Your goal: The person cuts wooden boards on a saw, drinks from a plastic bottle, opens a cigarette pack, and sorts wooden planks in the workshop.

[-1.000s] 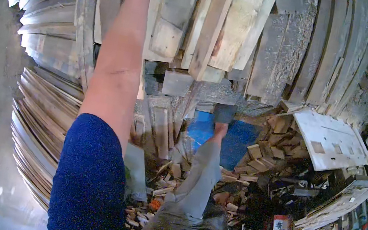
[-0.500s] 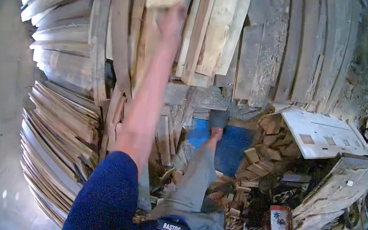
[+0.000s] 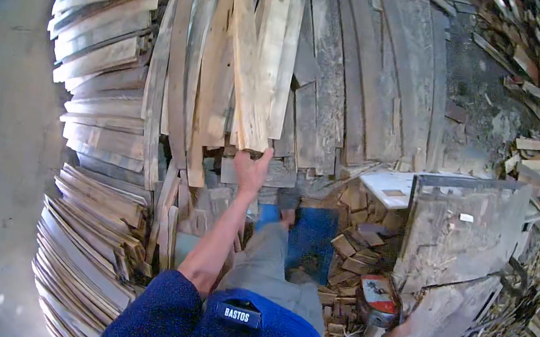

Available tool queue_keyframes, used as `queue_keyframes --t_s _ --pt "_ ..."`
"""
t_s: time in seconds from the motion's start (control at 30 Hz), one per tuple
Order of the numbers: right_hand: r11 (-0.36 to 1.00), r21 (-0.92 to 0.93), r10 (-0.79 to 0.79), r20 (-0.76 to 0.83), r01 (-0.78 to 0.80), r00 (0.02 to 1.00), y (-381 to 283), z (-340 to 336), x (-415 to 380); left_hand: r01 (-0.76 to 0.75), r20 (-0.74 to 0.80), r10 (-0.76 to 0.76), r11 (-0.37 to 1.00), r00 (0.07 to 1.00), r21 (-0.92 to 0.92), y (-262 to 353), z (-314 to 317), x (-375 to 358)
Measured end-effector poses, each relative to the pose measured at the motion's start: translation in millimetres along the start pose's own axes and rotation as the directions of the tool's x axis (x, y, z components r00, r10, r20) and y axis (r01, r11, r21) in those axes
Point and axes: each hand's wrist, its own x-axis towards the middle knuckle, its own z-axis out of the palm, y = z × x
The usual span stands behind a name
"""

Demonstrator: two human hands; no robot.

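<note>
My left hand (image 3: 252,165) grips the near end of a long pale wooden board (image 3: 249,64), which stretches away from me over other planks lying side by side. At the lower right, my right hand (image 3: 404,322) is at the edge of a red and black container (image 3: 378,299) with a pale, dark-marked top. Its fingers are largely hidden behind the container, which it holds beside my body.
Stacked planks (image 3: 102,135) line the left side beside a concrete floor (image 3: 4,121). A blue sheet (image 3: 311,241) lies by my foot, with wood offcuts (image 3: 362,239) next to it. Large worn panels (image 3: 461,231) lean at the right, over a white board (image 3: 390,186).
My left hand has come nearer my body with the board end. The view has shifted, and the container now appears farther left and slightly higher.
</note>
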Motion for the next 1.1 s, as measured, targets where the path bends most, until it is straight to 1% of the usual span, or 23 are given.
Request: queue_keyframes --t_s 0.07,0.1,0.17,0.2,0.23,0.27,0.37,0.4,0.47,0.5,0.63,0.7,0.73,0.77,0.8,0.83,0.87,0.93,0.97,1.0,1.03,1.07,1.1 --pt "0.999 0.049 -0.007 -0.054 0.009 0.999 19.2 -1.3 16.9 0.019 -0.02 -0.016 0.987 1.0 0.158 9.7 -12.1 -11.6" --pt "0.998 0.066 -0.017 -0.084 0.023 0.996 34.9 -4.7 26.8 0.009 -0.023 -0.005 0.988 1.0 0.156 14.0 -18.5 -15.1" --pt "0.997 0.04 -0.059 -0.145 0.065 0.988 48.1 -2.6 37.2 -0.024 0.018 0.019 0.942 1.0 0.334 20.5 -33.8 -19.8" --pt "0.996 -0.044 -0.084 -0.163 0.078 0.983 49.0 3.4 35.6 -0.035 0.037 0.022 0.906 0.999 0.421 22.2 -41.2 -25.4" --pt "0.988 -0.129 -0.112 -0.182 0.089 0.977 46.0 9.5 31.2 -0.033 0.028 0.023 0.907 0.999 0.421 27.9 -47.0 -32.9" --pt "0.988 -0.125 -0.116 -0.177 0.095 0.977 26.0 19.4 17.1 -0.062 0.032 0.053 0.897 0.998 0.438 37.4 -52.7 -40.3" --pt "0.883 -0.46 -0.172 -0.135 0.092 0.976 -31.7 32.6 -20.3 -0.11 0.03 0.109 0.875 0.994 0.471 47.2 -66.9 -71.7" --pt "0.881 -0.462 -0.178 -0.128 0.1 0.976 -23.1 27.3 -13.4 -0.157 0.072 0.14 0.848 0.988 0.506 39.7 -69.6 -85.8" --pt "0.874 -0.404 -0.308 -0.029 0.271 0.951 7.3 30.4 7.3 -0.249 0.153 0.197 0.785 0.968 0.567 23.1 -73.1 -114.9" --pt "0.862 -0.367 -0.371 0.016 0.35 0.929 17.2 27.3 14.4 -0.243 0.143 0.196 0.787 0.97 0.568 16.3 -74.0 -131.3" --pt "0.872 -0.334 -0.337 0.118 0.357 0.934 -18.6 36.3 -7.7 -0.244 0.075 0.245 0.787 0.967 0.567 -5.8 -77.9 -204.4" --pt "0.903 -0.164 -0.346 0.272 0.397 0.898 -23.5 35.5 -8.8 -0.254 0.093 0.244 0.796 0.965 0.549 -13.9 -85.6 -241.9" --pt "0.903 -0.173 -0.339 0.278 0.394 0.899 -26.4 33.9 -10.3 -0.258 0.103 0.241 0.802 0.965 0.539 -17.3 -88.2 -261.6" --pt "0.886 -0.24 -0.35 0.216 0.397 0.911 -30.5 35.3 -12.1 -0.249 0.101 0.232 0.8 0.967 0.545 -12.9 -92.3 -283.0" --pt "0.867 -0.301 -0.366 0.156 0.397 0.917 -38.5 41.4 -16.3 -0.099 0.106 0.055 0.872 0.993 0.479 2.0 -99.1 -306.1" --pt "0.855 -0.162 -0.471 0.151 0.492 0.869 -58.3 46.2 -33.6 0.06 0.122 -0.12 0.909 0.985 0.413 16.6 -106.9 -328.7" --pt "0.821 -0.023 -0.563 0.129 0.57 0.816 -82.9 48.4 -60.3 0.224 0.151 -0.291 0.909 0.945 0.352 19.6 -115.0 -349.6" --pt "0.79 0.127 -0.606 0.304 0.599 0.735 -121.5 59.3 -108.8 0.381 0.208 -0.365 0.924 0.908 -0.042 -68.2 -105.6 -384.9" --pt "0.763 0.093 -0.593 0.494 0.639 0.636 -136.5 66.4 -125.9 0.512 0.27 -0.444 0.806 0.855 -0.296 -38.3 -114.1 -406.3" --pt "0.726 0.071 -0.547 0.664 0.684 0.511 -145.7 76.8 -140.2 0.604 0.35 -0.494 0.605 0.796 -0.519 -1.6 -117.7 -427.3" --pt "0.759 0.082 -0.458 0.771 0.645 0.442 -137.2 97.5 -152.1 0.605 0.347 -0.499 0.603 0.794 -0.519 -0.4 -116.3 -444.9" --pt "0.793 0.083 -0.362 0.861 0.604 0.357 -119.4 123.0 -164.4 0.708 0.527 -0.483 0.366 0.699 -0.604 -0.3 -117.0 -462.3" --pt "0.817 0.139 -0.342 0.899 0.56 0.275 -103.1 148.8 -179.1 0.779 0.688 -0.407 0.105 0.601 -0.618 -1.2 -115.3 -473.1"
